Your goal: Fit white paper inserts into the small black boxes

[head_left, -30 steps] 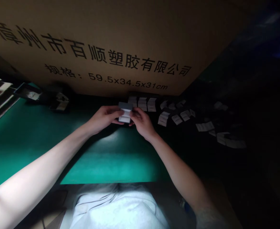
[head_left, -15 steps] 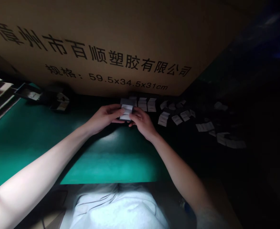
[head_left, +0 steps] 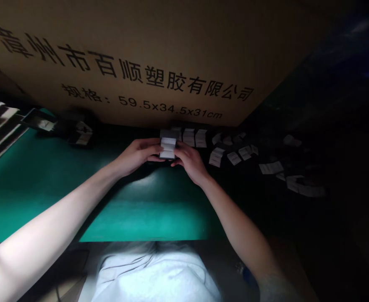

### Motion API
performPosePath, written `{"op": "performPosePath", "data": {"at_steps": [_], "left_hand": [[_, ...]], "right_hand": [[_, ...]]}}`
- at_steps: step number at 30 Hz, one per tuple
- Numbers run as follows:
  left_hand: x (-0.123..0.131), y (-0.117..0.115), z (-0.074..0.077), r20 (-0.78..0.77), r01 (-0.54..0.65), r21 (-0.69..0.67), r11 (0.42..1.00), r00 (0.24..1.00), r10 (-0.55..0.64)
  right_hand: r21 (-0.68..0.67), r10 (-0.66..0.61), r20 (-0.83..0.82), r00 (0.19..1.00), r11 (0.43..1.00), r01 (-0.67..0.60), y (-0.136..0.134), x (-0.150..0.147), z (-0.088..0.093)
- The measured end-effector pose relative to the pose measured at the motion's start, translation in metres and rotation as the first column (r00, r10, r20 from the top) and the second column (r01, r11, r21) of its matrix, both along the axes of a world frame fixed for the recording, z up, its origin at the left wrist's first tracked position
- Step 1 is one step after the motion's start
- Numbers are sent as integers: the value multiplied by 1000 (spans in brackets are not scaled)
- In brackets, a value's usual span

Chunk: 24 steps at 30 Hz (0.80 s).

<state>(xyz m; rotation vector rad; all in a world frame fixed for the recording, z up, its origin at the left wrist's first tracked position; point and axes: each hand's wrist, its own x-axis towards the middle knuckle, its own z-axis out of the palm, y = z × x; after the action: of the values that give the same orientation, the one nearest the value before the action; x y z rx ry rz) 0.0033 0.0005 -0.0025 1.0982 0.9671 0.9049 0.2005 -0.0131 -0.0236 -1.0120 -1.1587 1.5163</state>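
Observation:
Both hands hold one small dark box [head_left: 168, 134] with a white folded insert [head_left: 168, 147] in it. My left hand [head_left: 137, 153] grips the box from the left, its thumb at the insert's edge and its fingers around the side. From the right, my right hand [head_left: 191, 162] closes on the box, thumb near the white insert and fingers partly hidden below. Just behind and right of the box, white folded pieces [head_left: 189, 137] stand in a row.
A large printed cardboard carton [head_left: 159, 46] forms a wall behind the green tabletop [head_left: 140, 209]. Several more white folded pieces [head_left: 270, 167] lie scattered to the right in shadow. Small open dark boxes [head_left: 83, 136] with pale contents sit at the left back.
My left thumb has shifted from over the white insert to its left edge, showing more of it. The box stays held by both hands.

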Motion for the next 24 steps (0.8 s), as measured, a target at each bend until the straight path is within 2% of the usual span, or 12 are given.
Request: {"op": "performPosePath", "data": {"at_steps": [7,16,24], "left_hand": [[2,-2,2,-20,-68,-3,998,997,68],[0,-1,-3,-55,-30,30,999,998,32],[2,-1,-1,14,-58,-23,998,998,58]], "right_hand": [[-11,-9,11,1000,1000,9,2,1,-4],[-21,-16,49,999,1000,17,4,2,-14],[-7,-73,36,997,997,73,6,-1,-15]]}}
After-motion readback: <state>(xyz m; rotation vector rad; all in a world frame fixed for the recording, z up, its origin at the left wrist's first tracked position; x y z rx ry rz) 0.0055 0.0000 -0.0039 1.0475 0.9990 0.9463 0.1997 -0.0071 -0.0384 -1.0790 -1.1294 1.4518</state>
